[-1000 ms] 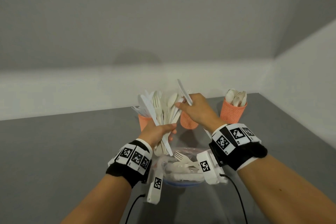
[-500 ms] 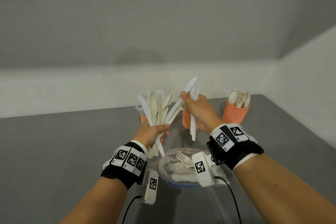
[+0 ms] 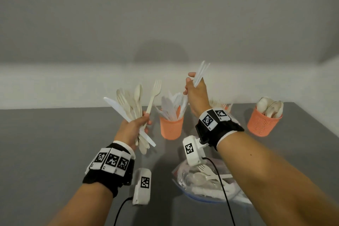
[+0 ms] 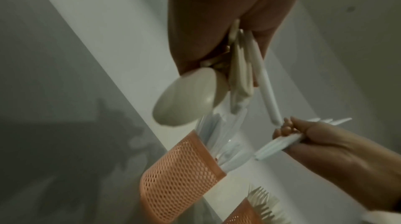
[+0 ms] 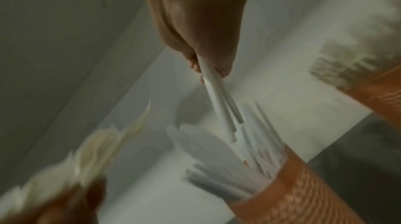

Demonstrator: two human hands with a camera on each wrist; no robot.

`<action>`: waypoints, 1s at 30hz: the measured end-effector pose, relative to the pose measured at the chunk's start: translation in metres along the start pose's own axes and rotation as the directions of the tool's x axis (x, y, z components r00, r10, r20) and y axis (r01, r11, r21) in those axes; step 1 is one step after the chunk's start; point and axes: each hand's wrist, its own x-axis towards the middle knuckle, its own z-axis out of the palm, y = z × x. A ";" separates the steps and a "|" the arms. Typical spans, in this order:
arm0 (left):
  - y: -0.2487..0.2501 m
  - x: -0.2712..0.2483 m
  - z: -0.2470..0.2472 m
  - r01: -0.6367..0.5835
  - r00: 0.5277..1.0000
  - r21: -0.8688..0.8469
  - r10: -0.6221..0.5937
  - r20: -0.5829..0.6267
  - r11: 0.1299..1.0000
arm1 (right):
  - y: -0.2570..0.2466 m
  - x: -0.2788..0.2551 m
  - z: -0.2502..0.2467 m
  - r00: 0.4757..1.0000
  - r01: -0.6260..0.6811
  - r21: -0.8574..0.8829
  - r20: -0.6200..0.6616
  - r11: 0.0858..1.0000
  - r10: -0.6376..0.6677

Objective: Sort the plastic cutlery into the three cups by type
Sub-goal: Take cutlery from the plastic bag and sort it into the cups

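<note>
My left hand [image 3: 134,126] grips a mixed bundle of cutlery [image 3: 132,104]: a white knife, beige spoons and a beige fork standing up. My right hand [image 3: 195,95] holds a few white knives [image 3: 200,72], blades up, above the orange mesh knife cup [image 3: 171,127]. In the right wrist view the knife handles [image 5: 221,100] point down at that cup [image 5: 303,184]. The fork cup [image 3: 224,106] is mostly hidden behind my right wrist. The spoon cup [image 3: 262,124] stands at the far right.
A clear plastic bag [image 3: 207,183] with more forks and spoons lies on the grey table [image 3: 55,143] under my right forearm. A white wall rises just behind the cups. Cables hang from both wrist cameras.
My right hand has pulled the white knives away from the left bundle and carried them right, over the knife cup. The left hand has shifted left with its bundle.
</note>
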 end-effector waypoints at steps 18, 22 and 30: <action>-0.002 0.019 0.000 -0.039 0.998 -0.027 0.040 0.041 0.999 | 0.075 0.004 0.030 0.973 0.049 -0.284 0.230 0.957 0.018; -0.001 0.020 -0.001 0.001 0.999 -0.054 0.001 0.047 0.999 | 0.062 -0.001 0.032 0.941 0.095 -0.218 0.339 0.971 -0.016; 0.005 0.020 0.006 0.031 0.994 -0.045 -0.026 0.108 0.998 | 0.054 0.014 0.032 0.912 0.350 -0.638 0.400 0.686 -0.092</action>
